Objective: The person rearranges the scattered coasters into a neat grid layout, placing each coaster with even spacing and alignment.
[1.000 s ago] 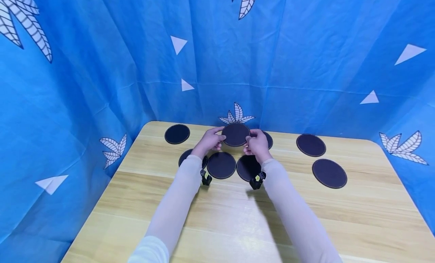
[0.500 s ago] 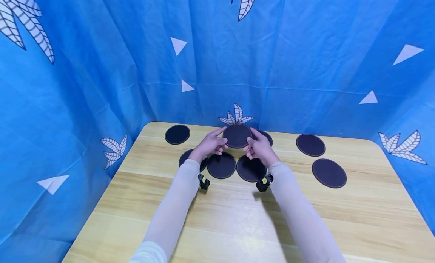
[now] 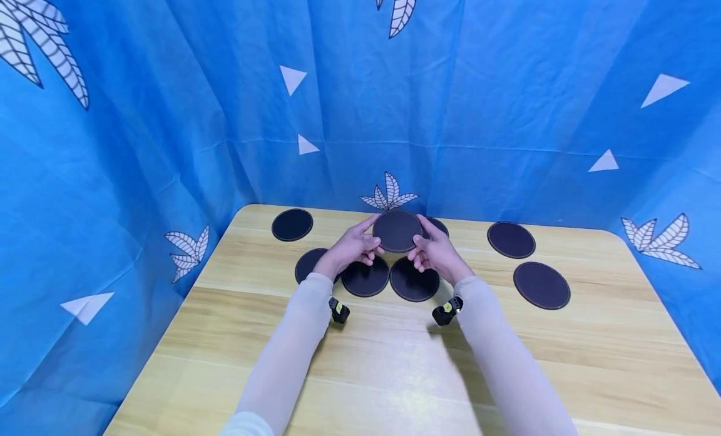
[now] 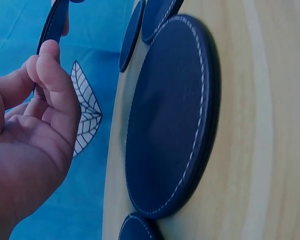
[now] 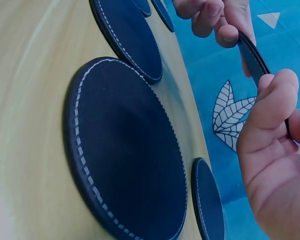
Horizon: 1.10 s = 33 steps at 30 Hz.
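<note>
A round dark coaster (image 3: 397,231) is held up above the table's far side, tilted to face the head camera. My left hand (image 3: 352,245) pinches its left edge between thumb and fingers. At the opposite edge, my right hand (image 3: 442,251) pinches it the same way. The right wrist view shows the held coaster (image 5: 252,60) nearly edge-on between both hands. Below it, two coasters lie side by side, one on the left (image 3: 365,279) and one on the right (image 3: 414,279). White stitching runs round the rim of the near coaster (image 4: 165,115) in the left wrist view.
Partly behind my left hand lies another coaster (image 3: 310,264); one more (image 3: 437,225) shows behind my right fingers. Further coasters lie at the far left (image 3: 292,224), far right (image 3: 511,239) and right (image 3: 542,286). A blue curtain (image 3: 360,98) borders the wooden table (image 3: 388,373).
The held coaster has come slightly nearer and to the right, and looks larger. My right hand has shifted right and down with it, uncovering more of the coaster below.
</note>
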{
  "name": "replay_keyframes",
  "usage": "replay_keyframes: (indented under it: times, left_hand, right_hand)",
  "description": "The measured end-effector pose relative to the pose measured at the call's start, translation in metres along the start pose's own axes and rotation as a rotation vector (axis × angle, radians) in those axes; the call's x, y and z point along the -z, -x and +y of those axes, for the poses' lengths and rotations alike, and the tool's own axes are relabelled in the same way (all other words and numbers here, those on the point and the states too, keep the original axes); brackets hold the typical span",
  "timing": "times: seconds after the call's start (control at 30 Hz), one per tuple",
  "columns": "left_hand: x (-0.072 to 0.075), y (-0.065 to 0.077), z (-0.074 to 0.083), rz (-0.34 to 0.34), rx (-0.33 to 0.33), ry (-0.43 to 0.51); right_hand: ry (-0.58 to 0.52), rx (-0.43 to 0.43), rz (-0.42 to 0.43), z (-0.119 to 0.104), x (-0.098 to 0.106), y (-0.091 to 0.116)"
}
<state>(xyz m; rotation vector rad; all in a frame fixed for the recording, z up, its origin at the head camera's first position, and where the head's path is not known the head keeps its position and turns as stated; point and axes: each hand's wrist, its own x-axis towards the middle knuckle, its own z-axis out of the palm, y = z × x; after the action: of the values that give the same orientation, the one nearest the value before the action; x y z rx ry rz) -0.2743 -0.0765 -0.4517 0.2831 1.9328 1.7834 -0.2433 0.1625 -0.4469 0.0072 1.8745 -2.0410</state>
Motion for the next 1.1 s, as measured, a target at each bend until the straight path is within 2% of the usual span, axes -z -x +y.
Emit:
replay_keyframes:
  times: [0.53, 0.87, 1.1]
  left_hand:
    - [-0.036, 0.008, -0.004, -0.051, -0.044, 0.042]
    - [-0.062, 0.015, -0.003, -0.039, -0.051, 0.029]
    - [-0.077, 0.020, -0.005, -0.045, -0.047, 0.046]
  right_hand:
    - [0.063, 0.061, 0.042, 0.007, 0.018, 0.032]
    - [0.101, 0.089, 0.086, 0.012, 0.031, 0.053]
    - [0.117, 0.087, 0.082, 0.017, 0.037, 0.069]
